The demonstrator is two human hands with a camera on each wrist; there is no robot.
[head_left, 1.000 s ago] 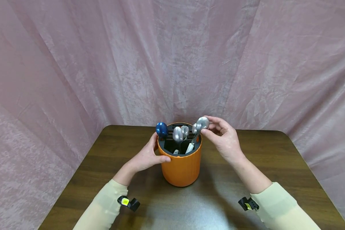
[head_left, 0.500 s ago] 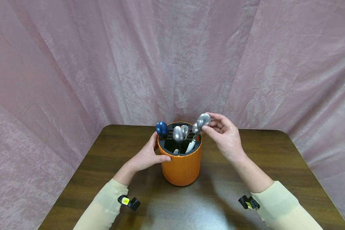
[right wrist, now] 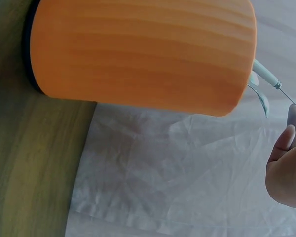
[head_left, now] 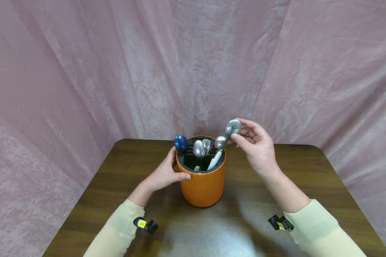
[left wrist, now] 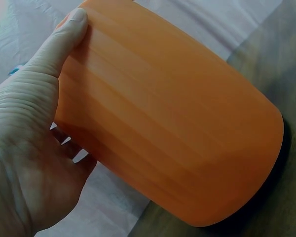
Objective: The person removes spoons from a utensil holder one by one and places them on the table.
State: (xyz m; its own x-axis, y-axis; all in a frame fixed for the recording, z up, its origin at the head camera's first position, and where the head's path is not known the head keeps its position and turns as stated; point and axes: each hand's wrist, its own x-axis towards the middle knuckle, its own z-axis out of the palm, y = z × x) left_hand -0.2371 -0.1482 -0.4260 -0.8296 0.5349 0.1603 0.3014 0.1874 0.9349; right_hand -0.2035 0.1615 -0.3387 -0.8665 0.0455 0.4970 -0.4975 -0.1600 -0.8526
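In the head view an orange cutlery holder point(head_left: 202, 191) with a dark slotted top stands upright on the table. My left hand point(head_left: 164, 175) grips its left side near the rim, thumb in front and fingers mostly hidden behind. With thumb and fingertips, my right hand point(head_left: 258, 150) pinches a white-handled spoon point(head_left: 233, 127) by its metal bowl. That spoon leans to the right, and the lower end of its white handle point(right wrist: 266, 74) is still inside the holder. A blue spoon point(head_left: 181, 144) and several silver spoons point(head_left: 198, 149) stick up from the holder, bowls upward.
The holder stands around the middle of a brown wooden table point(head_left: 122, 160). A pink cloth point(head_left: 193, 71) hangs behind the table's far edge. Each forearm wears a small black wrist camera point(head_left: 146, 225).
My right hand has moved up and to the right, drawing the white-handled spoon further out of the holder. The left hand and the holder have hardly moved.
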